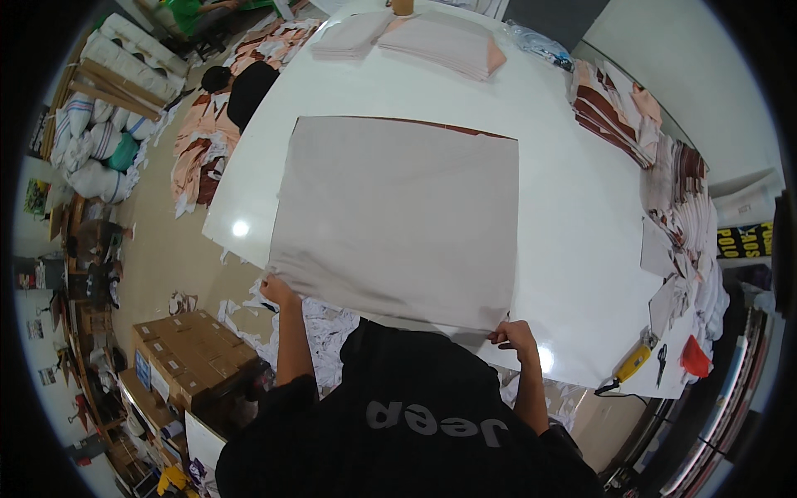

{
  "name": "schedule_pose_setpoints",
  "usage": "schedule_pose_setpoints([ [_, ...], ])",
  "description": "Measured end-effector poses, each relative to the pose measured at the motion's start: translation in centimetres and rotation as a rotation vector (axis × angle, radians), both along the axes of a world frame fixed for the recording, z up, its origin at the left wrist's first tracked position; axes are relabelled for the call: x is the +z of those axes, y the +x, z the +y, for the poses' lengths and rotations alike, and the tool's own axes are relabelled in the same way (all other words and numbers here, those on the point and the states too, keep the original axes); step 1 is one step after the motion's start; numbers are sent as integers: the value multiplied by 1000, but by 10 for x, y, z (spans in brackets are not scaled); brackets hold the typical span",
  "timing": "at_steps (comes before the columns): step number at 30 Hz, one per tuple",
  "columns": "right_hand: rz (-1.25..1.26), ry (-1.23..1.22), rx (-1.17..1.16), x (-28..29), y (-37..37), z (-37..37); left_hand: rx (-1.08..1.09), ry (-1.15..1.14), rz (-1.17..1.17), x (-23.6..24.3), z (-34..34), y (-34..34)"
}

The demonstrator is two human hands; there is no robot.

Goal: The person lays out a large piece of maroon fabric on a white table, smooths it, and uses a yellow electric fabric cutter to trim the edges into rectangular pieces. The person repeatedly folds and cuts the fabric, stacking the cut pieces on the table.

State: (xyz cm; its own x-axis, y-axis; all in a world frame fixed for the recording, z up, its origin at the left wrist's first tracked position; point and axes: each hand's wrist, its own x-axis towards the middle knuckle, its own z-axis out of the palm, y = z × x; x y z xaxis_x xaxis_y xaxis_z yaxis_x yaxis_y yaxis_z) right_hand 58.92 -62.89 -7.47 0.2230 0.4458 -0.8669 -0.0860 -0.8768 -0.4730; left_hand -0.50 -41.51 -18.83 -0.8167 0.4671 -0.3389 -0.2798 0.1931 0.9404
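Note:
A large square sheet of grey-beige fabric (398,216) lies spread flat on the white table (573,241). My left hand (276,290) pinches its near left corner at the table's edge. My right hand (515,336) grips the near right corner. A dark red edge of another layer shows along the sheet's far side. My black shirt fills the lower middle of the view.
Folded pink-beige stacks (444,41) sit at the table's far end, and piles of cut pieces (664,183) line the right side. A yellow cutter (631,363), scissors (662,357) and a red object (694,358) lie near right. Cardboard boxes (191,353) and sacks (100,141) stand left; a person (245,87) crouches there.

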Motion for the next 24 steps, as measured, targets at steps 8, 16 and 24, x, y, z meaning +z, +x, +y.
schedule_pose_setpoints([
  [8,-546,-37,129,10,4,33,-37,-321,410,39,-5,25],
  [16,-89,70,-149,5,15,-10,-512,-325,185,93,-48,-8],
  [24,287,1083,-566,157,112,17,-843,404,-50,259,72,78],
])
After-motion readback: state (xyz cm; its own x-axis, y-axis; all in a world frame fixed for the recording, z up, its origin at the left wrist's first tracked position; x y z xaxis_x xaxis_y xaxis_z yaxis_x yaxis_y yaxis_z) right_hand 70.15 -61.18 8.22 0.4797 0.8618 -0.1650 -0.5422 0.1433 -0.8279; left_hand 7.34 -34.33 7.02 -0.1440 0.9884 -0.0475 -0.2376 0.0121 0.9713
